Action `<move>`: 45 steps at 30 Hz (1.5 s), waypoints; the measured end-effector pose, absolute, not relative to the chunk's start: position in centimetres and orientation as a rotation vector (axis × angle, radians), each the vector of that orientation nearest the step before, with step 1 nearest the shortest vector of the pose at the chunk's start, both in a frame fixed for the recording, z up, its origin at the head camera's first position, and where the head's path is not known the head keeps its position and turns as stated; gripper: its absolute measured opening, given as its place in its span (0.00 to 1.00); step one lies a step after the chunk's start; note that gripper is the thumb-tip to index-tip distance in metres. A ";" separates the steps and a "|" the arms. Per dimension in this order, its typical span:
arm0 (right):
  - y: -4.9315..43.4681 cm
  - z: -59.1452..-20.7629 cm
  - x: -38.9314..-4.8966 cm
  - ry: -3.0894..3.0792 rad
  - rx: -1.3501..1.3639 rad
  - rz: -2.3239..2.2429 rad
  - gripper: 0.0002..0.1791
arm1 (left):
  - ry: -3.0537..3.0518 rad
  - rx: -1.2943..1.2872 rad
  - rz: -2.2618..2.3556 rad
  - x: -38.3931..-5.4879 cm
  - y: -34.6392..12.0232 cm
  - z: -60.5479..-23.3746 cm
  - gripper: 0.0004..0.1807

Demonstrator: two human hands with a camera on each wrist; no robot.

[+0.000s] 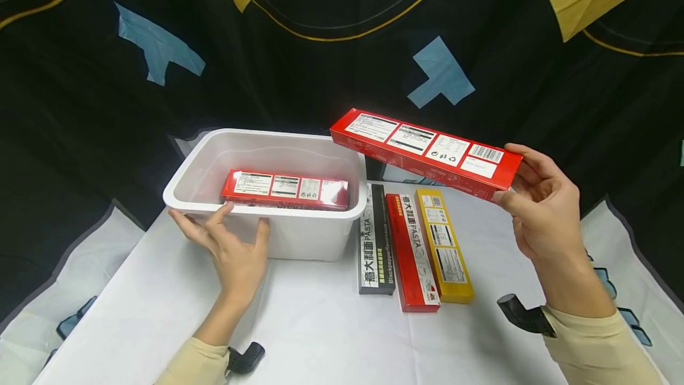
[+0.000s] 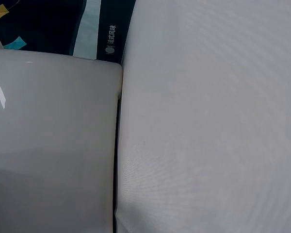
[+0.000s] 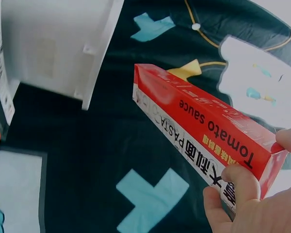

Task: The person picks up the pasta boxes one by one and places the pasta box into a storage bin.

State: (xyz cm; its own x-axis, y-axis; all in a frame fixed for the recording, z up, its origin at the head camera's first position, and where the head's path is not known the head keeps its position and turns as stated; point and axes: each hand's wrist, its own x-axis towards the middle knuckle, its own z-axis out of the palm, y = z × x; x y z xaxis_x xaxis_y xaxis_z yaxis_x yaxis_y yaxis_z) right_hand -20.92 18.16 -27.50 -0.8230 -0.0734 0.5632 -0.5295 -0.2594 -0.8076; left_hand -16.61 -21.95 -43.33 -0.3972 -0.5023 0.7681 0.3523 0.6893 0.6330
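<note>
In the head view my right hand (image 1: 550,201) pinches one end of a red pasta box (image 1: 427,147), thumb below and fingers above. Held up tilted, the box has its far end over the right rim of a white plastic bin (image 1: 304,236). The right wrist view shows "Tomato sauce" printed on this box (image 3: 208,126). Inside the bin lies another red pasta box (image 1: 285,189), label side up. My left hand (image 1: 235,254) touches the bin's front at the rim with spread fingers; the bin's wall (image 2: 53,131) fills the left of the left wrist view.
Right of the bin, a black pasta box (image 1: 376,242), a red pasta box (image 1: 412,254) and a yellow pasta box (image 1: 445,248) lie side by side on the white table (image 1: 331,325). Behind hangs a black cloth (image 1: 320,76) with blue and yellow patches.
</note>
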 end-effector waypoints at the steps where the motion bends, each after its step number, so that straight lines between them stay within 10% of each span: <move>1: 17.9 -27.6 -21.0 -1.706 0.742 2.154 0.31 | -1.756 0.123 -0.929 -16.6 -21.9 -43.4 0.31; 45: 2.7 -31.5 -24.4 -2.404 0.818 2.081 0.34 | -1.748 0.152 -0.910 -16.5 -21.9 -43.3 0.31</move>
State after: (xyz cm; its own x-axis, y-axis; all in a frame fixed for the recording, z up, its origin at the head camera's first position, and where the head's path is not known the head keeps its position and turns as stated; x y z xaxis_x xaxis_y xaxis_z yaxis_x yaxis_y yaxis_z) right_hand -24.35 2.71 -31.52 -0.8665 -0.4524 0.2111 -0.2738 0.0770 -0.9587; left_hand -16.50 -21.85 -43.29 -0.3865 -0.5178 0.7633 0.3285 0.6960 0.6385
